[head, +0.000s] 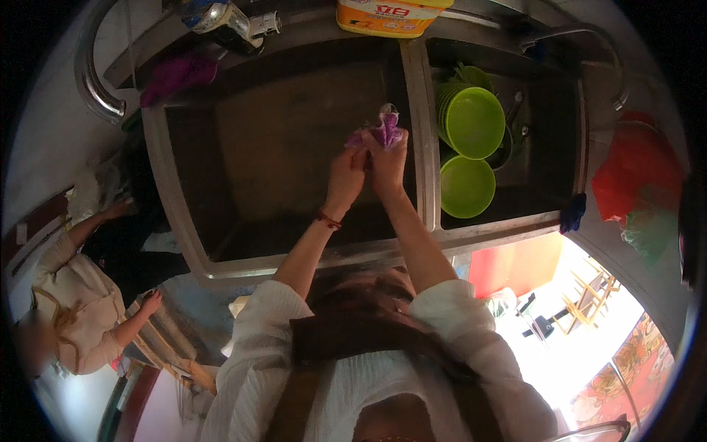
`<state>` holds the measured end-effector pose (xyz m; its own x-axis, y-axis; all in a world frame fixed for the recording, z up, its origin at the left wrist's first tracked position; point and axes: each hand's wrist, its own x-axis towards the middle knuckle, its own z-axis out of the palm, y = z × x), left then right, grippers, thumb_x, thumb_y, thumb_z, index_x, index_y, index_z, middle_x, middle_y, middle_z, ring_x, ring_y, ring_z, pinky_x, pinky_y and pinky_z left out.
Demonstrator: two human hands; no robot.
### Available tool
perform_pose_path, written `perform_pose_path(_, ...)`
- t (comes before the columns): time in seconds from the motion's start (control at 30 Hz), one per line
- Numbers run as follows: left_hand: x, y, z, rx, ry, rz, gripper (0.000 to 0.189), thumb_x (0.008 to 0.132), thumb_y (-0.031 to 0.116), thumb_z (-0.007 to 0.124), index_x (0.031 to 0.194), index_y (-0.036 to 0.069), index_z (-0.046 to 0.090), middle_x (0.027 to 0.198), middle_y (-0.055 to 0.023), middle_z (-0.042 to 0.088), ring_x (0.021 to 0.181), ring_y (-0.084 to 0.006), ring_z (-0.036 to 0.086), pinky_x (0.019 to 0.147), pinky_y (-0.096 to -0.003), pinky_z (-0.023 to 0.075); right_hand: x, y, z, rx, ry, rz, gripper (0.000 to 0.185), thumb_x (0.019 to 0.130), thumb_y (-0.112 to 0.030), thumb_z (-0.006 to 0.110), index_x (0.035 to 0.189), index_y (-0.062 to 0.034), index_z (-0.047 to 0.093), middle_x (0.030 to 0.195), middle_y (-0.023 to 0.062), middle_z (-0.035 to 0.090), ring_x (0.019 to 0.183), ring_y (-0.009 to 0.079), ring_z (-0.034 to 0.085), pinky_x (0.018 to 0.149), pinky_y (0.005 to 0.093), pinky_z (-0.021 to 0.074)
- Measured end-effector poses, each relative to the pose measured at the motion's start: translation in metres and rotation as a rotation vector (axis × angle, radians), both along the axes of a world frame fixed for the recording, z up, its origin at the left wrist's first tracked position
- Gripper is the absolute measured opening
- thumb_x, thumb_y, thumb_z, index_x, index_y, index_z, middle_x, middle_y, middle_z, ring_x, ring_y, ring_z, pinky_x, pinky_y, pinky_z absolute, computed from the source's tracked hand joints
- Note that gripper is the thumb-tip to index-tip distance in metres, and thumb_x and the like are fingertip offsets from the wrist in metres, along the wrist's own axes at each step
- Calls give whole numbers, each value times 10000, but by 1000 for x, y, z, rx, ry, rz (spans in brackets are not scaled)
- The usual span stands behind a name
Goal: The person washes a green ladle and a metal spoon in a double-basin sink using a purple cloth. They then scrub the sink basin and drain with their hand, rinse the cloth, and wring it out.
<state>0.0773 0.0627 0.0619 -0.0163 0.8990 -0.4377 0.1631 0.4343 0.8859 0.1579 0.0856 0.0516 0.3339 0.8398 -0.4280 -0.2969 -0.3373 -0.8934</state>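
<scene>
Both my hands meet over the right part of a large metal sink basin (298,143). My right hand (388,163) grips a bunched purple-and-white cloth (389,131), with a small pale, shiny end of something poking up beyond it; what that is cannot be made out. My left hand (348,174), below a wrist with a red beaded bracelet (330,221), closes on the left part of the same cloth. To the right, in the smaller basin, stand a tall stack of green bowls (475,122) and another green bowl (467,187) nearer to me.
Curved faucets (99,83) (607,44) flank the sink. A yellow-orange tub (389,17) stands on the back ledge. A purple cloth (185,77) lies at the left corner, a dark blue cloth (573,213) at the right one. Another person (83,309) is at the left.
</scene>
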Motion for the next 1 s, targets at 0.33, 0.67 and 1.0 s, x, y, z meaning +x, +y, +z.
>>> perform_pose_path(0.33,-12,-21,25,38,346,-140,129,834,100,421,869,47,533,723,-175,567,715,-372,540,578,-427,409,-1,16,9,-139,457,-291,322,839,-221,533,1018,-43,333,968,91,479,881,186,517,711,327,472)
perform_pose_path(0.67,15,26,37,399,573,-253,155,730,63,499,880,65,535,755,-132,588,685,-303,583,568,-412,468,-2,-38,-16,74,1013,-93,371,883,-394,405,1049,-62,419,999,68,480,925,191,471,823,334,392)
perform_pose_path(1.0,41,46,19,516,176,-429,200,790,129,537,952,13,533,927,-152,565,854,-291,550,747,-367,441,-15,-102,-48,-81,767,-145,275,766,-98,578,989,-50,423,938,67,516,815,163,506,721,312,448)
